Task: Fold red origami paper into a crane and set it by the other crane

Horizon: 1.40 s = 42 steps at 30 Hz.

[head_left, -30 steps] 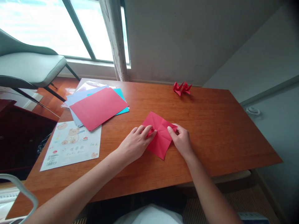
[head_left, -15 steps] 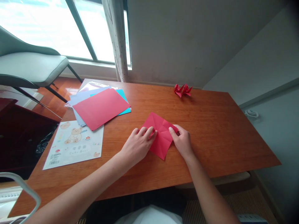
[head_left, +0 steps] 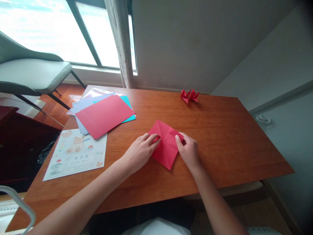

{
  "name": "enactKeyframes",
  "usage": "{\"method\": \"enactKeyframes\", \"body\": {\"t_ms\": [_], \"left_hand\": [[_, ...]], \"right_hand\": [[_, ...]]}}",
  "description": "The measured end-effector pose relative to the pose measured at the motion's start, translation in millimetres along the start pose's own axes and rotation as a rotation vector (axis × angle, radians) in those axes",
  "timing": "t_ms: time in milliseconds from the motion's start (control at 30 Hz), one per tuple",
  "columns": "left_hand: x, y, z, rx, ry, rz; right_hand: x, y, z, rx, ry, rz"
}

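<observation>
A creased red paper square [head_left: 166, 145] lies on the wooden table [head_left: 220, 137], turned like a diamond. My left hand [head_left: 140, 151] pinches its left corner between thumb and fingers. My right hand [head_left: 187, 150] pinches the right corner the same way. Both corners are lifted slightly toward the middle, while the lower tip of the paper rests flat on the wood between my wrists.
A fan of coloured sheets with a red one on top [head_left: 104, 114] lies at the left, beside a white bear-printed sheet [head_left: 77, 153]. Folded red paper figures [head_left: 189, 95] stand at the far edge by the wall. A grey chair [head_left: 31, 71] stands by the window.
Both hands have kept their hold on the paper's corners and drawn them a little closer together. The view has shifted slightly.
</observation>
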<state>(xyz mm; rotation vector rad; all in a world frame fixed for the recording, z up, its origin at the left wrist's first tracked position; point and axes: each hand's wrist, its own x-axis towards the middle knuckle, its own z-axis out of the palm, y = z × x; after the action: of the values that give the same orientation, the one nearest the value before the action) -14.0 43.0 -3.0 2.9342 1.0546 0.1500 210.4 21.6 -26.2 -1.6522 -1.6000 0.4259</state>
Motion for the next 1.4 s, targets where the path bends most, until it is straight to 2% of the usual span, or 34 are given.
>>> {"method": "enactKeyframes", "body": {"t_ms": [133,333,533,867,1033,1267,1400], "left_hand": [[13.3,-8.4,-4.3,0.083,0.025,-0.057],[34.3,-15.0,-0.9,0.096,0.008,-0.034],[32.6,-13.7,3.5,0.125,0.043,-0.142],[34.0,-21.1,3.0,0.113,0.013,-0.124],[34.5,-24.3,3.5,0.100,0.002,-0.098],[34.1,-23.6,3.3,0.104,0.011,-0.108],[33.6,-23.4,3.1,0.111,0.010,-0.110]], "right_hand": [[-1.5,0.3,1.9,-0.058,0.008,-0.084],[-0.4,0.8,0.3,-0.054,0.001,-0.076],[-1.5,4.8,2.5,-0.073,0.021,-0.102],[-4.6,6.8,7.3,-0.245,0.023,-0.343],[-4.4,7.7,5.2,-0.262,0.004,-0.429],[-7.8,1.0,1.0,-0.312,-0.173,-0.583],[-8.3,1.1,1.3,-0.371,-0.201,-0.664]]}}
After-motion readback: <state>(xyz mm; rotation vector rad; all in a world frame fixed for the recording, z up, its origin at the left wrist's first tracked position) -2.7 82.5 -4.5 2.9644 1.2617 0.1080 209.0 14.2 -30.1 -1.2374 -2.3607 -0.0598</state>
